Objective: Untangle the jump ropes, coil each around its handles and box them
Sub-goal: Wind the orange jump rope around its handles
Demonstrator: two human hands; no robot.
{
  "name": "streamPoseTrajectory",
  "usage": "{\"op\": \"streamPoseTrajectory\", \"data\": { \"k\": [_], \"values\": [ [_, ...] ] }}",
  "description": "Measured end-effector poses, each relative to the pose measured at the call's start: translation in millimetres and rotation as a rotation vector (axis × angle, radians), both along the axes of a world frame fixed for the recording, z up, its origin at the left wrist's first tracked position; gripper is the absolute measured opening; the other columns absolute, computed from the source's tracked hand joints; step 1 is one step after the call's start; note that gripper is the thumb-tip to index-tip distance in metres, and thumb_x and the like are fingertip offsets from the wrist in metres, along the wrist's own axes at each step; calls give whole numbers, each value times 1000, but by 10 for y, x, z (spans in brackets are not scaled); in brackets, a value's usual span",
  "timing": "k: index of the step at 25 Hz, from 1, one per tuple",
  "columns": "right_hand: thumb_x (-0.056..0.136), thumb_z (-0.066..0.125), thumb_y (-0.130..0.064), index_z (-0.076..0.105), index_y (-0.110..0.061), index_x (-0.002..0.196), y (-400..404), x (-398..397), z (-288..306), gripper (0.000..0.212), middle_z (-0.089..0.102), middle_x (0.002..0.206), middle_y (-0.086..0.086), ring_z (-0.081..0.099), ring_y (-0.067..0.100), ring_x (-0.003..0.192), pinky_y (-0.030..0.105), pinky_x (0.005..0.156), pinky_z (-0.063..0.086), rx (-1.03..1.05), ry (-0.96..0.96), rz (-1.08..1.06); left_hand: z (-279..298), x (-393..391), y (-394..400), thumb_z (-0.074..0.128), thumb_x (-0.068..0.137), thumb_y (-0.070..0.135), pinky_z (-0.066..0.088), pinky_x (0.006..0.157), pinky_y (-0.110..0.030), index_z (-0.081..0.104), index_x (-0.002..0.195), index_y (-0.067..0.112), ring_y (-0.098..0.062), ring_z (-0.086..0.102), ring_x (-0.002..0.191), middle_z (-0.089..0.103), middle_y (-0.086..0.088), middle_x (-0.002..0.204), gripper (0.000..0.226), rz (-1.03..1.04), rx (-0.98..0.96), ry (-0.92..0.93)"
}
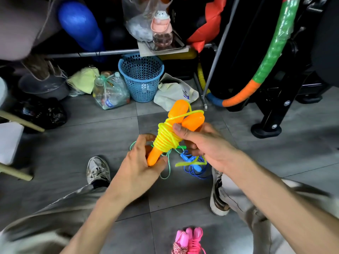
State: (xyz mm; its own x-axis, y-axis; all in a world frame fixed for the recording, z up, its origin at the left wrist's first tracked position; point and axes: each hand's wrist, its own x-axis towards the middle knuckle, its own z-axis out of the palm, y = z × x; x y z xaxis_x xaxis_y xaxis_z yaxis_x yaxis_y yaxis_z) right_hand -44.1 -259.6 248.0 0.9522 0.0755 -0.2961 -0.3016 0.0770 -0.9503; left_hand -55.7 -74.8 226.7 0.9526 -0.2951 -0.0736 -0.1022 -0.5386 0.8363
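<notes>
Two orange handles point(178, 110) lie side by side in the air above the floor, with a yellow rope point(166, 137) coiled many times around their middle. My left hand point(141, 162) grips the lower ends of the handles. My right hand point(203, 143) holds the coil from the right, thumb pressed on the yellow turns, and a loose yellow end point(185, 163) hangs under it. On the floor below lie a green rope point(167, 167) and a blue rope with blue handles point(194, 165), partly hidden by my hands. A pink rope point(190, 239) wound on pink handles lies at the bottom edge.
I sit on grey floor tiles with a shoe point(98, 169) on each side of the ropes. Behind stand a blue mesh basket point(141, 77), a bag of plastic bottles point(110, 90), a white bag point(174, 90), a metal rack and black gym equipment point(275, 99).
</notes>
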Motion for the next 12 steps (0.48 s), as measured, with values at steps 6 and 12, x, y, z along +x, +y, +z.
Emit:
{"op": "streamPoseTrajectory", "data": {
  "k": [6,12],
  "values": [
    [61,80,-51,69,-14,75,-17,-49,43,41,60,72,9,49,21,67,31,58,37,-20,-140,322,89,81,216,77,63,17,52,66,-30,51,117,3,-26,66,77,69,-20,95,62,-433,-535,595],
    [74,78,-38,73,-23,80,16,-35,-9,17,66,70,-10,60,5,67,25,66,49,-189,-290,347,162,-12,107,75,60,10,41,43,-23,54,80,10,-14,51,42,54,3,54,29,-179,-288,397]
  ]
}}
